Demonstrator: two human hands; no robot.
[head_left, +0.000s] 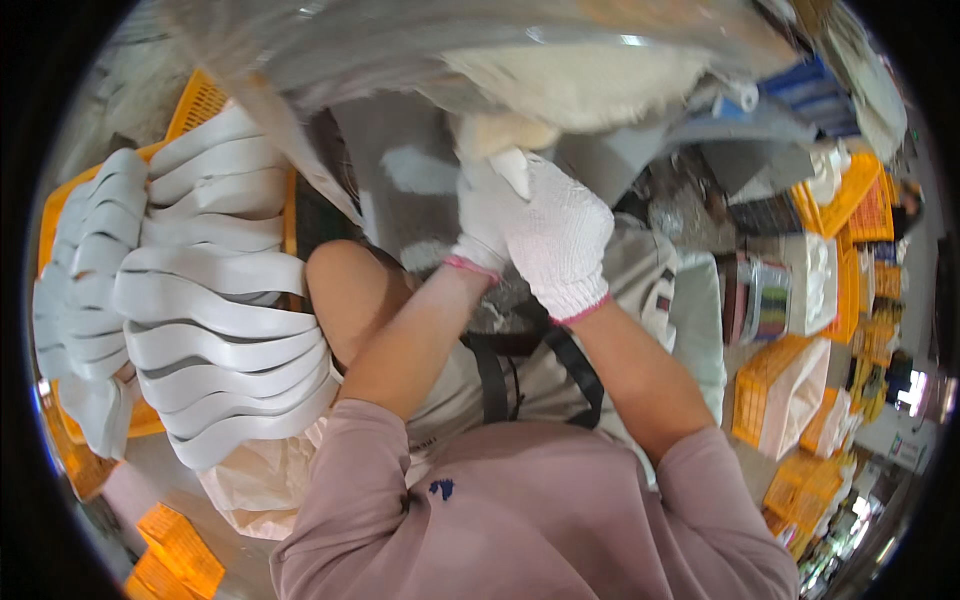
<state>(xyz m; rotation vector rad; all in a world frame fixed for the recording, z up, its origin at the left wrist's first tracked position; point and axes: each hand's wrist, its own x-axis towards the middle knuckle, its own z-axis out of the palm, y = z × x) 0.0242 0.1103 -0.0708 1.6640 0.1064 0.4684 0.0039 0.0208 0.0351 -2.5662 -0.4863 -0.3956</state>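
My left hand [482, 205] and my right hand [562, 225], both in white knit gloves with pink cuffs, are close together in front of me. Their fingers are closed, the right hand overlapping the left. What they grip is mostly hidden; a pale beige, blurred shape [505, 134] shows at the fingertips. Just beyond it is a large cream, fuzzy wheel-like surface [590, 85], under a grey, dusty machine hood [420, 50]. On the left, many white curved pieces that look like shoe soles [225, 310] lie stacked in rows.
The white pieces rest in and over a yellow crate [290, 215]. More orange crates [180, 550] stand at lower left and along the right [765, 395]. A blue crate [810, 95] is at upper right. Clear plastic [690, 205] lies beside the machine. My bare knee [345, 290] is near the stack.
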